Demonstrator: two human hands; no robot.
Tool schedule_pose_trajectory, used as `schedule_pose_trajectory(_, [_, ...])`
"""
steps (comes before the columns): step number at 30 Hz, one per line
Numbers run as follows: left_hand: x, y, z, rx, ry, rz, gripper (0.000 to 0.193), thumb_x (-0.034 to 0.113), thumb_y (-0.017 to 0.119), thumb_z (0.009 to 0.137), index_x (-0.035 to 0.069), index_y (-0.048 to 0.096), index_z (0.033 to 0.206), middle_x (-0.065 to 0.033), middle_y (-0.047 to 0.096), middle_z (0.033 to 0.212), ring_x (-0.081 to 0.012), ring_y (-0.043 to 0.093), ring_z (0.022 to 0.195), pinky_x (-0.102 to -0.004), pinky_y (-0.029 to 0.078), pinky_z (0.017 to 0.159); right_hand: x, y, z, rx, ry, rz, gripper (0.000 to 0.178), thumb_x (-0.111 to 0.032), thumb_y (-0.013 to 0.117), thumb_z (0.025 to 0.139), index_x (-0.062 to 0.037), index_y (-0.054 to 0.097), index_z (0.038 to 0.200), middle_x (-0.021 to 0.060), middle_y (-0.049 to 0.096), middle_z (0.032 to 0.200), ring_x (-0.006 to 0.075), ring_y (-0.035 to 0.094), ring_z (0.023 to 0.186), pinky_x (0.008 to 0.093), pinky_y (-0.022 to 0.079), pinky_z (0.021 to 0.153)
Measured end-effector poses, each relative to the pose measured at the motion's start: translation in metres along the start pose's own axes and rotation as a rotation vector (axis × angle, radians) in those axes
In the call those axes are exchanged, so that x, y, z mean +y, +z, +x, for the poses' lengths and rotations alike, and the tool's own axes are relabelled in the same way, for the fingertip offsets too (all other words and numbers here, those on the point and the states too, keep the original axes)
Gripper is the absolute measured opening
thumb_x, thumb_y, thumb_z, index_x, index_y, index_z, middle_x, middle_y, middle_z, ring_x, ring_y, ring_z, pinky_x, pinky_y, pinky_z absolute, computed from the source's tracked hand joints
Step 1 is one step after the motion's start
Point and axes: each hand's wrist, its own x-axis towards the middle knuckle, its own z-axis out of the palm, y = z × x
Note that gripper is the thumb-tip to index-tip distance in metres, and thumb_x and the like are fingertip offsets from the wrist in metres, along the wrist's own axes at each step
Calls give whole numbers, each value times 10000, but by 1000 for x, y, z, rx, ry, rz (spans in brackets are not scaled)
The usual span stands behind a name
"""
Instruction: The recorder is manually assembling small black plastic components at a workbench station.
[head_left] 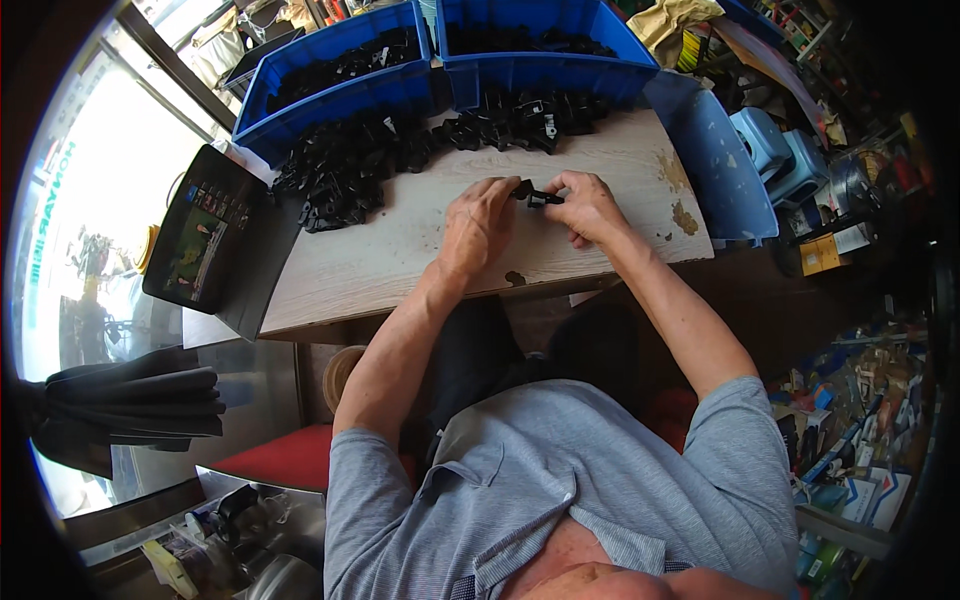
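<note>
— Hands first: where are they, and what's between them?

— Both are over the middle of the wooden bench (400, 250). The left hand (478, 225) and the right hand (585, 205) meet on one small black plastic part (532, 194), held just above the boards.

— What does the part look like?

— Dark, matte, short and chunky, with a pale spot at its middle. Finer shape is too small to make out.

— And the fingers?

— Fingers of each hand are pinched onto an end of the part, left on the left end, right on the right.

— Anything else like it nearby?

— A heap of black parts (350, 165) lies along the far edge of the bench, touching two blue bins (340, 95) that hold more. A tablet (200, 240) leans at the left edge.
</note>
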Motion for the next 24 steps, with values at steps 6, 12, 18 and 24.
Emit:
schedule_pose_trajectory(6, [6, 33, 13, -147, 141, -33, 340, 20, 638, 848, 70, 694, 1180, -128, 717, 1088, -328, 694, 976, -412, 567, 843, 22, -1, 17, 31, -28, -41, 303, -16, 614, 778, -37, 690, 1071, 109, 654, 667, 198, 635, 485, 337, 519, 408])
schedule_pose_trajectory(12, [-1, 36, 24, -313, 229, 32, 397, 33, 609, 844, 73, 682, 1233, -109, 715, 1130, -317, 690, 1017, -401, 558, 885, 29, -5, 25, 25, -22, -19, 283, -4, 605, 779, -39, 699, 1044, 100, 645, 667, 194, 635, 488, 337, 529, 409])
schedule_pose_trajectory(18, [9, 33, 12, -211, 259, 173, 416, 68, 619, 833, 73, 674, 1246, -107, 671, 1242, -295, 612, 1189, -428, 477, 1014, 26, -9, 26, -25, -19, 21, 277, -21, 615, 809, -8, 660, 1082, 18, 559, 619, 116, 556, 458, 275, 458, 380])
schedule_pose_trajectory(24, [15, 35, 16, -215, 244, 144, 373, 101, 645, 850, 66, 673, 1220, -118, 666, 1235, -324, 594, 1190, -430, 473, 1012, 24, -20, 17, 9, -22, 2, 297, -69, 682, 809, -7, 661, 1098, 17, 555, 619, 108, 544, 452, 266, 451, 380])
